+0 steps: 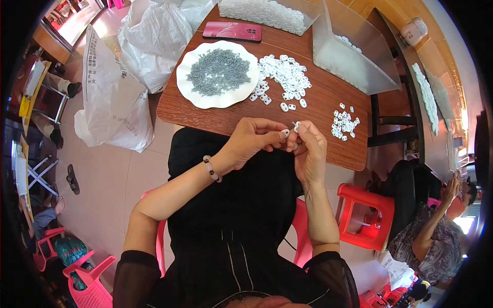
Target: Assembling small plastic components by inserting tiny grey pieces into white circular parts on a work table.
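My left hand (252, 138), with a beaded bracelet on its wrist, pinches a small white oval plastic piece (285, 133) between thumb and finger. Close beside it, my right hand (312, 149) grips another small white plastic piece (297, 127), with what looks like a thin grey pin in it. Both hands are together above the near edge of the brown table (200, 119). Beyond them stands a white scalloped plate (183, 82) heaped with grey screw-like pins (218, 72). A pile of white oval pieces (287, 74) lies right of the plate, and a smaller pile of white pieces (344, 124) farther right.
A pink phone (232, 32) lies behind the plate. Two clear bins (334, 56) of white pieces stand at the back. White sacks (115, 102) sit on the floor at left. A red stool (349, 213) is at right, near another seated person (431, 241).
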### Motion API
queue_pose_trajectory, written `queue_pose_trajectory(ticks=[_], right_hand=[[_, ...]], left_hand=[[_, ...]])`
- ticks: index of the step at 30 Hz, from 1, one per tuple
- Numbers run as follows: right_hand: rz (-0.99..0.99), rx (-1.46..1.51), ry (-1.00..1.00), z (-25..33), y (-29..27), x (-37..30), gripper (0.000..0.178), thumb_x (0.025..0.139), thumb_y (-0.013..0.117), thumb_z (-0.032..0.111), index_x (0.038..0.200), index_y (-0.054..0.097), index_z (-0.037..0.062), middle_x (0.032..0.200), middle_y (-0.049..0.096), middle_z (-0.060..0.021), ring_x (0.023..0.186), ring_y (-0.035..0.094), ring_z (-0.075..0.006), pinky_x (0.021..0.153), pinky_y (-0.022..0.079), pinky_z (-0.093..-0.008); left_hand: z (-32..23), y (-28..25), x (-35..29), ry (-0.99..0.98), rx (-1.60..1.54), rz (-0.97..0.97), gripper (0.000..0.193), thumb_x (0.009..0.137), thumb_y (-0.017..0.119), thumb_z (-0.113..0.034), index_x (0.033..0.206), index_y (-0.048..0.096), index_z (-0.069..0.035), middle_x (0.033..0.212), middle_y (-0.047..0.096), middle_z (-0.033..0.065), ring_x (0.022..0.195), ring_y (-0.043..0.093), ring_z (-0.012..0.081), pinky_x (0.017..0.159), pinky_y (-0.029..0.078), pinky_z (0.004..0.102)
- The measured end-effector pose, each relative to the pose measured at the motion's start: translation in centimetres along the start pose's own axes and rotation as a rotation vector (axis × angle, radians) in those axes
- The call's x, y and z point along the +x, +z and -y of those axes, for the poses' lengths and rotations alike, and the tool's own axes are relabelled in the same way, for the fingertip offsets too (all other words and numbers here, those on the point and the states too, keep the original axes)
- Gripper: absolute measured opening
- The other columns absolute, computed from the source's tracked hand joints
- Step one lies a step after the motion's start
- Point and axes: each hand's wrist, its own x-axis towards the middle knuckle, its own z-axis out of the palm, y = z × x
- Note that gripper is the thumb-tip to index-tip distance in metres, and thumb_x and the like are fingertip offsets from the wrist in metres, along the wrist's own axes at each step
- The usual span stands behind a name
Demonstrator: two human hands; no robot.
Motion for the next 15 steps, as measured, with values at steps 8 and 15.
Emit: queue_pose_trajectory(ticks=[8,15], right_hand=[[-0.009,-0.021,0.04,-0.05,0.01,0.42,0.014,0.094,0.055,0.018,0.087,0.057,0.0069,0.074,0.061,-0.0005,0.062,0.052,-0.0052,0.059,0.043,-0.0197],[-0.061,-0.135,-0.018,0.79,-0.45,0.63,0.016,0.094,0.057,0.018,0.086,0.06,0.0047,0.076,0.064,-0.003,0.064,0.055,-0.0066,0.062,0.045,-0.0201]], left_hand=[[0.32,-1.01,0.31,-0.095,-0.095,0.027,0.027,0.087,0.071,-0.021,0.102,0.068,0.001,0.085,0.069,0.0056,0.073,0.064,0.0083,0.064,0.05,0.0192],[-0.15,-1.03,0.4,-0.127,-0.195,-0.003,0.024,0.088,0.069,-0.022,0.101,0.068,-0.002,0.09,0.07,0.0061,0.077,0.065,0.0097,0.07,0.052,0.0219]])
